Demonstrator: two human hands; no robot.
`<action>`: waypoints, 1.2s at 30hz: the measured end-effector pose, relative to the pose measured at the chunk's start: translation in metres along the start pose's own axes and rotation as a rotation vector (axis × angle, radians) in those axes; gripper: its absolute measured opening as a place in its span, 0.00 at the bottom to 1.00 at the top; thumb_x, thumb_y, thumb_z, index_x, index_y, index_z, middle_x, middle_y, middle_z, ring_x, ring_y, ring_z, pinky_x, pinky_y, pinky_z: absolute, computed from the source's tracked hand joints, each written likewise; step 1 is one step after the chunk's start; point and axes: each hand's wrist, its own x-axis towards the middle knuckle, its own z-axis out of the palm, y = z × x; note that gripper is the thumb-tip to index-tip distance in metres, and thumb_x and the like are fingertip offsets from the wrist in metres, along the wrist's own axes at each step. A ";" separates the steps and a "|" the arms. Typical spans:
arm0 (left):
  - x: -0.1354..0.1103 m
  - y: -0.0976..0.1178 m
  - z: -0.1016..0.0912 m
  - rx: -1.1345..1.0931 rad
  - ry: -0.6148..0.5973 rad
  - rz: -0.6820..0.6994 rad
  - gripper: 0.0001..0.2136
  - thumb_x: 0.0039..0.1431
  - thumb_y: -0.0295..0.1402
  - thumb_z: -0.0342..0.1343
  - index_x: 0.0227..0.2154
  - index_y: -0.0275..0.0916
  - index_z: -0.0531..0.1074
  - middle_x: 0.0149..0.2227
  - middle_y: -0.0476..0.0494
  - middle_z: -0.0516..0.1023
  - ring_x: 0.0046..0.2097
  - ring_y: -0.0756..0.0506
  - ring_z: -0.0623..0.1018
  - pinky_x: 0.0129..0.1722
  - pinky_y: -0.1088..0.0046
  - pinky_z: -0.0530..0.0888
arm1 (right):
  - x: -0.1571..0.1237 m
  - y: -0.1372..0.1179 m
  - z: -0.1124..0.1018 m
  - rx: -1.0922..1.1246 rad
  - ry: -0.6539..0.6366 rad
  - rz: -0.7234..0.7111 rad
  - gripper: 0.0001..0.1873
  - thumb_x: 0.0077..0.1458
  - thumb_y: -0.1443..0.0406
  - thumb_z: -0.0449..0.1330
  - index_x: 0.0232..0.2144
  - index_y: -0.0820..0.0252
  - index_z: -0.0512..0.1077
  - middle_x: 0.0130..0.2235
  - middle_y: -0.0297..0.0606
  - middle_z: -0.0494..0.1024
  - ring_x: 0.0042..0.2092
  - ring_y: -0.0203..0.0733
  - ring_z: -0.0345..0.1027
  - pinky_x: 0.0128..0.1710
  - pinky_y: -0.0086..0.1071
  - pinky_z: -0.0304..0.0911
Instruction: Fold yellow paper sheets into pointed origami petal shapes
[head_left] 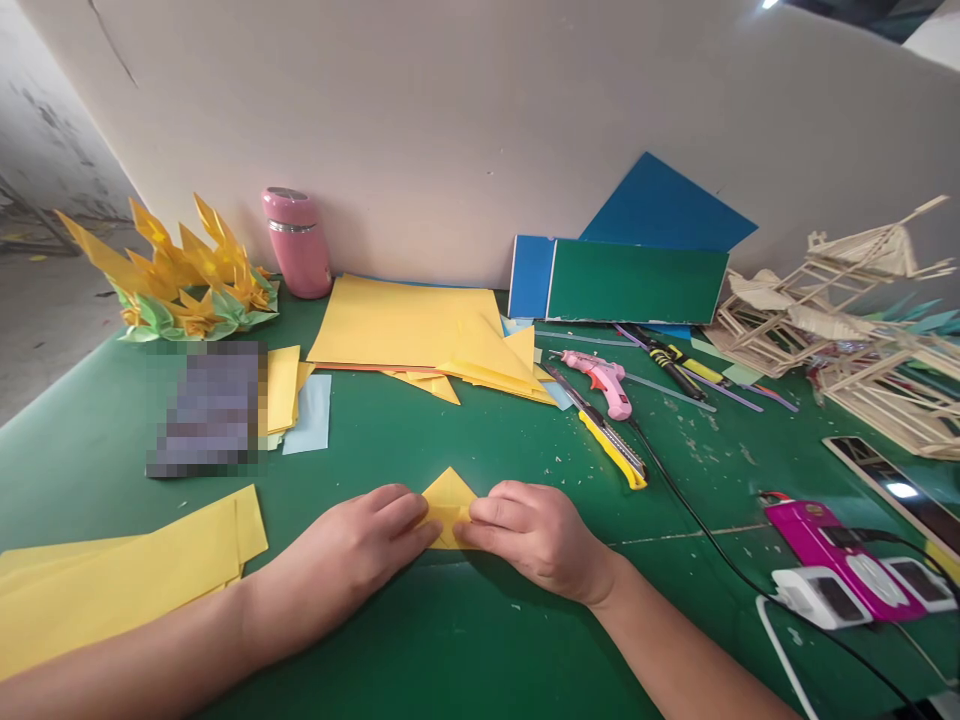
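A small folded piece of yellow paper (448, 497) lies on the green table (420, 420) just in front of me, its point facing away. My left hand (352, 555) presses on its left side with fingers curled together. My right hand (532, 535) pinches its right side, fingers closed on the fold. Both hands meet at the paper's middle and hide its lower part.
A stack of yellow sheets (412, 330) lies behind, more yellow strips (127, 575) at the front left. Yellow-green origami flowers (187, 280) and a pink flask (296, 243) stand at the back left. A pink glue gun (604, 380), yellow utility knife (611, 440), stick models (847, 320) and power strip (847, 580) are on the right.
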 end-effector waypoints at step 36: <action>0.004 -0.004 0.007 -0.194 0.052 0.062 0.19 0.67 0.22 0.37 0.47 0.38 0.73 0.44 0.40 0.78 0.46 0.44 0.75 0.47 0.70 0.75 | 0.005 0.002 0.001 0.086 0.012 -0.043 0.14 0.66 0.70 0.51 0.33 0.62 0.75 0.29 0.36 0.77 0.32 0.36 0.67 0.32 0.30 0.65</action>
